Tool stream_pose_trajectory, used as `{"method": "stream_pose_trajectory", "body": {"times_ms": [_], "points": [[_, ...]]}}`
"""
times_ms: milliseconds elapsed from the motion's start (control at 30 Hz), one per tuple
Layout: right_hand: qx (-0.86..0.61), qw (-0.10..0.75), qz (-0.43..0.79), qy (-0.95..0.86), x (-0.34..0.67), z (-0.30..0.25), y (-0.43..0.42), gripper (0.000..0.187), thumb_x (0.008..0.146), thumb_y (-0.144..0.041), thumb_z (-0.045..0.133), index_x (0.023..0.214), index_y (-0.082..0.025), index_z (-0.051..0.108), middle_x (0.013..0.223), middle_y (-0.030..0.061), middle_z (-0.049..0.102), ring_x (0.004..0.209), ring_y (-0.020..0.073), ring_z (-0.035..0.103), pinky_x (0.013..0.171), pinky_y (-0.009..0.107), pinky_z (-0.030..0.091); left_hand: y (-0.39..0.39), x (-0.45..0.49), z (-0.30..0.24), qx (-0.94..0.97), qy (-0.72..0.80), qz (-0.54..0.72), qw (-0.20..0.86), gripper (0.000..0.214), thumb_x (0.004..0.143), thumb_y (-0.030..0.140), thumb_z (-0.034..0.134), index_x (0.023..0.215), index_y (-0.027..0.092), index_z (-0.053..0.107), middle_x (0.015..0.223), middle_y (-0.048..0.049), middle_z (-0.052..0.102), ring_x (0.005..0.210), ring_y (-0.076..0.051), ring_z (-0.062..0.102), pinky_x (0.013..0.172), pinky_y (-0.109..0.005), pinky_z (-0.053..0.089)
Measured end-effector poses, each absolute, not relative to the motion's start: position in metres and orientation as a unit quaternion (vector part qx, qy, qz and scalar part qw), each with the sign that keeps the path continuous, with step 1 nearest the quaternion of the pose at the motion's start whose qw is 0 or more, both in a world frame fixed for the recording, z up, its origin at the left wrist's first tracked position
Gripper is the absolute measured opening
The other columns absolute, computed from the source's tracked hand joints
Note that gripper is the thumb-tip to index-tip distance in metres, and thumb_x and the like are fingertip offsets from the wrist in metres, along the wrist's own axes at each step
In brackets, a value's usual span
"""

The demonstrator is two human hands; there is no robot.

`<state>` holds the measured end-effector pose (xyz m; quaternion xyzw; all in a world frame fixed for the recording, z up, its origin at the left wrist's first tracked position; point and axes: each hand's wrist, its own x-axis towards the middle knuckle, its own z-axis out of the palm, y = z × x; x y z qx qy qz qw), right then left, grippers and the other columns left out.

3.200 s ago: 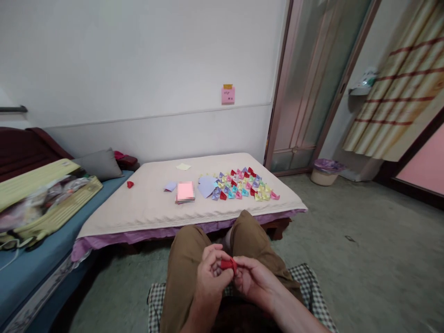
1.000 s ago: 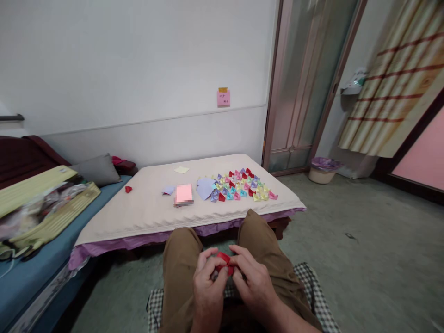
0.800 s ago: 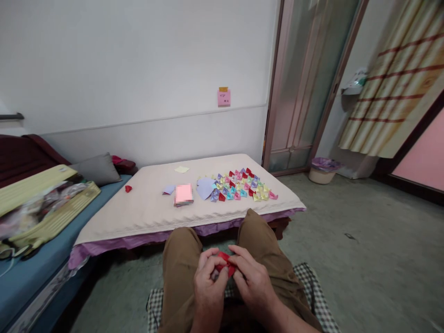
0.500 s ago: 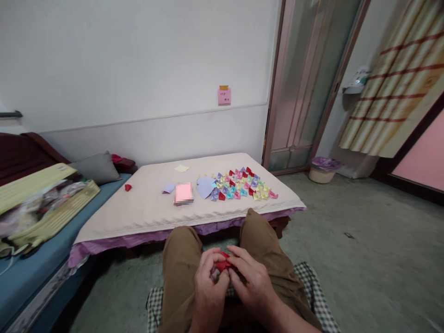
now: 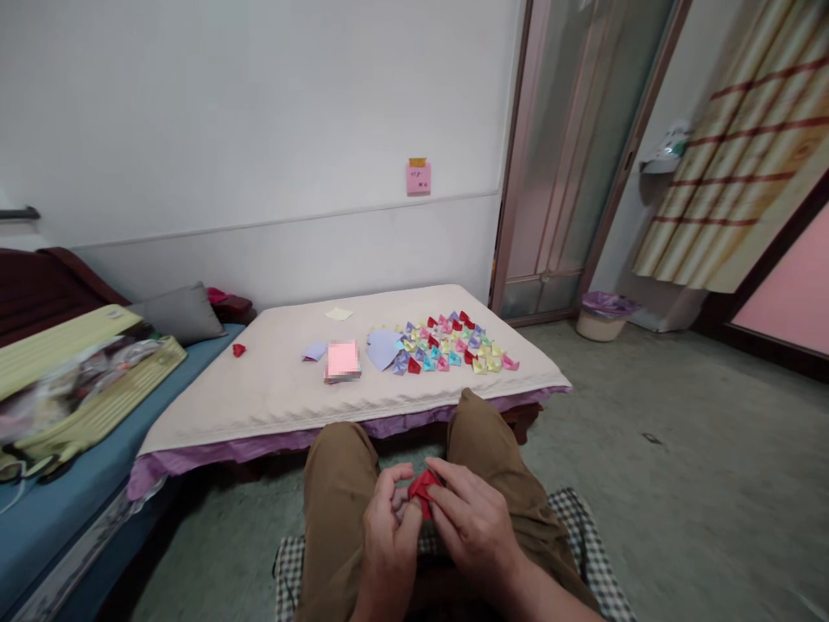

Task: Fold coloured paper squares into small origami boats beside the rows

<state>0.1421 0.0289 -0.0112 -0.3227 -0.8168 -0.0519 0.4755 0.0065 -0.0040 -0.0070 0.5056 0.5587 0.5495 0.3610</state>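
Between my two hands, over my lap, is a piece of folded red paper (image 5: 424, 488). My left hand (image 5: 391, 527) pinches its left side with the thumb in front. On the other side, the fingers and thumb of my right hand (image 5: 476, 518) grip it. Fingers cover part of its folds. Beyond my knees, on the cream-covered table (image 5: 272, 397), lie many small folded paper pieces (image 5: 446, 341) in red, pink, yellow, blue and purple. Left of them are a purple paper heart (image 5: 383, 349) and a stack of pink paper (image 5: 343, 360), partly blurred.
A single red folded piece (image 5: 239, 350), a purple sheet (image 5: 314, 352) and a pale yellow sheet (image 5: 338, 314) also lie on the table. A blue-covered seat (image 5: 84, 471) with a cluttered yellow bag (image 5: 123, 389) stands at left. A lined bin (image 5: 604, 317) is at right.
The red paper has turned and shows more of its folded face. My left fingers have lifted off its top a little, and my right fingers have shifted on it.
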Motion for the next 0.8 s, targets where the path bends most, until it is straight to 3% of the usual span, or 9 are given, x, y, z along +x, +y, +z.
{"method": "stream_pose_trajectory", "body": {"times_ms": [200, 500, 700, 800], "points": [[-0.324, 0.477, -0.043, -0.816, 0.1411, -0.0140, 0.0291, 0.018, 0.082, -0.010, 0.050, 0.085, -0.018, 0.066, 0.102, 0.0129, 0.069, 0.088, 0.0230, 0.065, 0.075, 0.036, 0.055, -0.0035, 0.0068, 0.0016, 0.455, 0.579, 0.567, 0.370, 0.021, 0.074, 0.021, 0.054, 0.093, 0.015, 0.059, 0.067, -0.0004, 0.065, 0.060, -0.016, 0.058, 0.060, -0.026, 0.047], [-0.306, 0.478, 0.003, -0.823, 0.1390, -0.0090, 0.0290, 0.017, 0.084, -0.008, 0.048, 0.078, -0.017, 0.061, 0.077, 0.0062, 0.065, 0.077, 0.0200, 0.055, 0.071, 0.036, 0.044, 0.0015, 0.0071, -0.0027, 0.437, 0.587, 0.577, 0.361, 0.018, 0.071, 0.021, 0.053, 0.087, 0.015, 0.060, 0.065, 0.0006, 0.061, 0.057, -0.015, 0.053, 0.058, -0.025, 0.043], [-0.299, 0.458, 0.003, -0.837, 0.1389, -0.0096, 0.0286, 0.016, 0.084, -0.010, 0.047, 0.077, -0.017, 0.059, 0.075, 0.0048, 0.063, 0.076, 0.0194, 0.051, 0.076, 0.040, 0.038, 0.0023, 0.0095, -0.0024, 0.444, 0.607, 0.563, 0.343, 0.022, 0.069, 0.019, 0.053, 0.090, 0.015, 0.058, 0.053, 0.0070, 0.045, 0.048, -0.012, 0.043, 0.050, -0.023, 0.037], [-0.288, 0.447, -0.025, -0.846, 0.1378, -0.0126, 0.0285, 0.015, 0.084, -0.011, 0.046, 0.081, -0.017, 0.060, 0.078, 0.0047, 0.064, 0.079, 0.0198, 0.052, 0.083, 0.043, 0.035, 0.0037, 0.0112, -0.0001, 0.439, 0.606, 0.561, 0.354, 0.022, 0.068, 0.018, 0.052, 0.090, 0.015, 0.057, 0.053, 0.0065, 0.048, 0.048, -0.012, 0.046, 0.050, -0.022, 0.038]]}}
